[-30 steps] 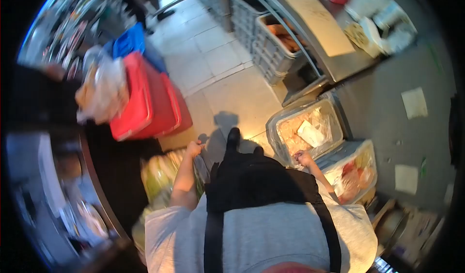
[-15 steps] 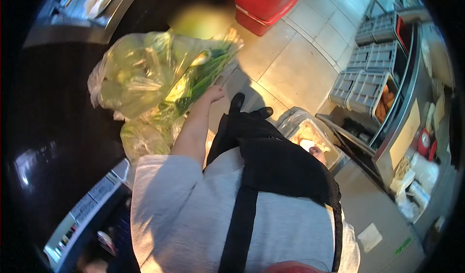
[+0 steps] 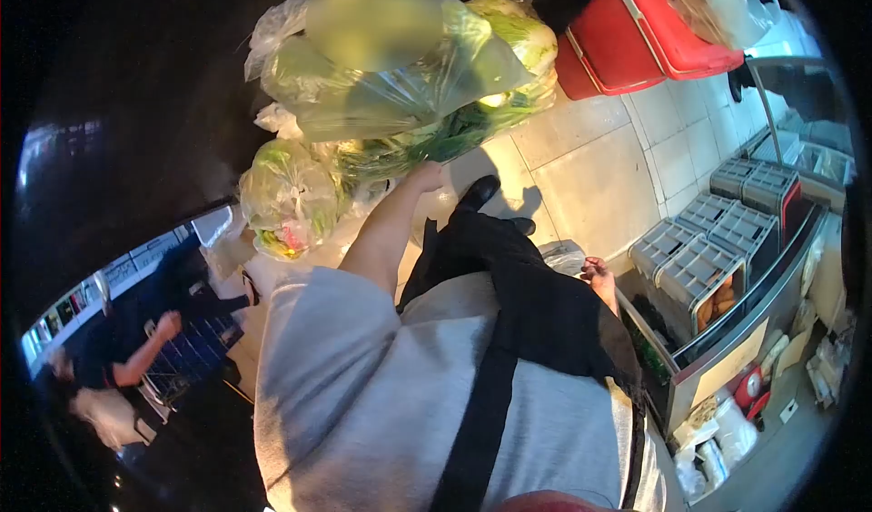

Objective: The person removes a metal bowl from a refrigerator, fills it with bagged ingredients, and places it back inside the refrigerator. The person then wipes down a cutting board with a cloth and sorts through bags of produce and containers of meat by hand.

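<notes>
My left hand (image 3: 425, 177) is closed beside the lower edge of a bag of long green leaves (image 3: 454, 136); what it holds, if anything, is hidden. Above it lies a large clear bag of pale green produce (image 3: 363, 99), with a blurred yellow-green patch over it. A smaller tied bag of vegetables (image 3: 289, 198) is at its left, and a bag of leafy heads (image 3: 522, 44) at its right. My right hand (image 3: 599, 277) is low by my right side, its curled fingers apart with nothing seen in them. Clear plastic (image 3: 563, 258) shows just left of it.
Red lidded boxes (image 3: 618, 39) stand on the tiled floor (image 3: 581, 167) ahead. Grey crates (image 3: 690, 258) are at the right, by a metal-edged counter (image 3: 727, 357) with packages and a red scale. Another person (image 3: 136, 362) is at the lower left, near a blue cart.
The view has turned left and shifted forward; bags and crates appear nearer. My right hand no longer shows against the lined tub, which is now mostly hidden. The other person has come into view.
</notes>
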Available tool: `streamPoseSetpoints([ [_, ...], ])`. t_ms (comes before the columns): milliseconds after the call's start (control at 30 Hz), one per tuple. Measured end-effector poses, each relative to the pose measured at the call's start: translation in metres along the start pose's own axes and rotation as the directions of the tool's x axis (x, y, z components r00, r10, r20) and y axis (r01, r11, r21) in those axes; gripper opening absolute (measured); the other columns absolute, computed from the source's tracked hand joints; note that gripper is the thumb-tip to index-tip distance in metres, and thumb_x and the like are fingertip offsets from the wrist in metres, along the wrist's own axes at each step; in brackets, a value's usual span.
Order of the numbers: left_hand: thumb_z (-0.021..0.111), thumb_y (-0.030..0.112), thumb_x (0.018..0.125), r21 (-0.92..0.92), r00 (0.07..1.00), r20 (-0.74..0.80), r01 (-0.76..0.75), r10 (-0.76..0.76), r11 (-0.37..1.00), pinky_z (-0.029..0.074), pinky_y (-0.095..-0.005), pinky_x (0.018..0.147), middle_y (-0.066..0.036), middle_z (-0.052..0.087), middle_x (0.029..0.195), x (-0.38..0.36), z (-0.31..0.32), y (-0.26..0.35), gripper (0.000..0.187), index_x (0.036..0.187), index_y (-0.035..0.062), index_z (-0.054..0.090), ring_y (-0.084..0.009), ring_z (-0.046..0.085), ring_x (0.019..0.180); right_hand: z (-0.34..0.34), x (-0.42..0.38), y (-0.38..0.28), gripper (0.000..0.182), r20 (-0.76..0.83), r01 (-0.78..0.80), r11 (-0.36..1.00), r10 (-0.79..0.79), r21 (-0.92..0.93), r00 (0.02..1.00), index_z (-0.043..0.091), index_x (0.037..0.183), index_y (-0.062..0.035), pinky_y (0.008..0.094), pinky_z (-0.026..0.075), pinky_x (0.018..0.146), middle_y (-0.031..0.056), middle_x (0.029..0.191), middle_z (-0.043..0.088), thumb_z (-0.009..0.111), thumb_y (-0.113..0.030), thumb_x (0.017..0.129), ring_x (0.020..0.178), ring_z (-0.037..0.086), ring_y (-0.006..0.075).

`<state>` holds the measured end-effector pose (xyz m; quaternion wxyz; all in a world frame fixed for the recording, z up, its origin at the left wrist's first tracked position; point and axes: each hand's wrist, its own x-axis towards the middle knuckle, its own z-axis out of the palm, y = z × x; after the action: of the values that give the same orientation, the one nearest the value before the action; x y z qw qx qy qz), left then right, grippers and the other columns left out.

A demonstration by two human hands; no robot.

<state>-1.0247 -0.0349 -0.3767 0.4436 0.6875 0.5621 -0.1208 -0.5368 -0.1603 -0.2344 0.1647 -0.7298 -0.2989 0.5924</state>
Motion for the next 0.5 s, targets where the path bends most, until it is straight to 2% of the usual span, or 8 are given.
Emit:
streamPoseSetpoints([
  [100, 0.052, 0.016, 0.07, -0.008, 0.997, -0.005, 0.081, -0.081, 0.997, 0.044, -0.0414, 0.078, -0.021, 0.054, 0.103, -0.032, -0.068, 0.068, 0.025, 0.089, 0.0019, 0.059, -0.0334, 0.053, 0.096, 0.008, 0.003, 0.012, 0.025, 0.036, 0.008, 0.998, -0.006, -0.062, 0.999, 0.054, 0.101, -0.0095, 0.0253, 0.042, 0.053, 0.0018, 0.081, 0.059, 0.055, -0.02, 0.08, 0.068, 0.056, 0.0123],
  [167, 0.05, 0.015, 0.071, -0.166, 0.988, -0.125, 0.071, -0.093, 0.984, 0.043, -0.0414, 0.078, -0.021, 0.054, 0.105, -0.034, -0.079, 0.088, 0.027, 0.095, 0.0027, 0.056, -0.0335, 0.053, 0.097, 0.002, -0.011, 0.009, 0.024, 0.096, 0.036, 0.998, -0.032, -0.05, 0.995, 0.054, 0.1, -0.0088, 0.0255, 0.041, 0.05, 0.0022, 0.079, 0.058, 0.056, -0.021, 0.079, 0.065, 0.056, 0.0126],
  [233, 0.053, 0.018, 0.072, -0.119, 0.99, -0.134, -0.049, 0.033, 0.992, 0.043, -0.0411, 0.08, -0.019, 0.053, 0.106, -0.019, -0.084, 0.1, 0.032, 0.102, 0.005, 0.054, -0.0323, 0.052, 0.099, -0.001, -0.017, 0.015, 0.024, 0.164, 0.063, 0.997, -0.056, -0.037, 0.985, 0.054, 0.099, -0.0081, 0.0257, 0.041, 0.048, 0.0025, 0.077, 0.057, 0.057, -0.022, 0.079, 0.063, 0.056, 0.0128],
  [300, 0.057, 0.022, 0.072, -0.201, 0.968, -0.25, -0.064, 0.012, 0.977, 0.042, -0.04, 0.083, -0.018, 0.053, 0.108, -0.034, -0.094, 0.126, 0.036, 0.104, 0.0066, 0.054, -0.0312, 0.05, 0.102, -0.011, -0.001, 0.054, 0.023, 0.004, -0.224, 0.969, 0.226, -0.107, 0.974, 0.053, 0.097, -0.0071, 0.0252, 0.039, 0.044, 0.003, 0.074, 0.055, 0.057, -0.022, 0.079, 0.058, 0.054, 0.0128],
  [367, 0.058, 0.023, 0.071, -0.242, 0.968, -0.253, -0.062, -0.001, 0.968, 0.042, -0.0396, 0.084, -0.017, 0.053, 0.109, -0.045, -0.095, 0.14, 0.039, 0.105, 0.0068, 0.053, -0.0305, 0.05, 0.103, -0.028, 0.005, 0.068, 0.023, 0.032, -0.213, 0.967, 0.22, -0.142, 0.975, 0.052, 0.095, -0.0066, 0.0245, 0.039, 0.043, 0.0032, 0.073, 0.055, 0.057, -0.023, 0.08, 0.055, 0.053, 0.0126],
  [433, 0.06, 0.024, 0.07, -0.276, 0.967, -0.256, -0.064, -0.009, 0.959, 0.041, -0.0392, 0.085, -0.017, 0.053, 0.11, -0.058, -0.088, 0.138, 0.041, 0.107, 0.0069, 0.053, -0.0298, 0.049, 0.104, -0.043, 0.011, 0.075, 0.024, 0.312, -0.228, 0.962, 0.173, 0.149, 0.934, 0.052, 0.096, -0.0074, 0.0245, 0.038, 0.043, 0.0036, 0.074, 0.055, 0.057, -0.025, 0.081, 0.055, 0.053, 0.0124],
  [467, 0.06, 0.025, 0.069, -0.223, 0.977, -0.214, -0.033, -0.016, 0.974, 0.042, -0.0394, 0.084, -0.017, 0.053, 0.11, -0.063, -0.082, 0.135, 0.041, 0.106, 0.0077, 0.054, -0.0301, 0.05, 0.103, -0.027, -0.015, 0.04, 0.025, 0.147, -0.02, 0.998, 0.028, -0.052, 0.989, 0.053, 0.097, -0.0087, 0.0247, 0.039, 0.046, 0.0029, 0.076, 0.055, 0.057, -0.028, 0.082, 0.057, 0.052, 0.0115],
  [500, 0.06, 0.025, 0.069, -0.169, 0.985, -0.17, -0.004, -0.025, 0.986, 0.042, -0.0396, 0.083, -0.017, 0.053, 0.11, -0.068, -0.075, 0.134, 0.04, 0.105, 0.0085, 0.054, -0.0304, 0.051, 0.102, -0.018, -0.022, 0.026, 0.025, 0.155, -0.017, 0.998, 0.026, -0.06, 0.988, 0.053, 0.097, -0.0087, 0.0247, 0.039, 0.046, 0.0029, 0.076, 0.055, 0.057, -0.028, 0.082, 0.057, 0.052, 0.0115],
])
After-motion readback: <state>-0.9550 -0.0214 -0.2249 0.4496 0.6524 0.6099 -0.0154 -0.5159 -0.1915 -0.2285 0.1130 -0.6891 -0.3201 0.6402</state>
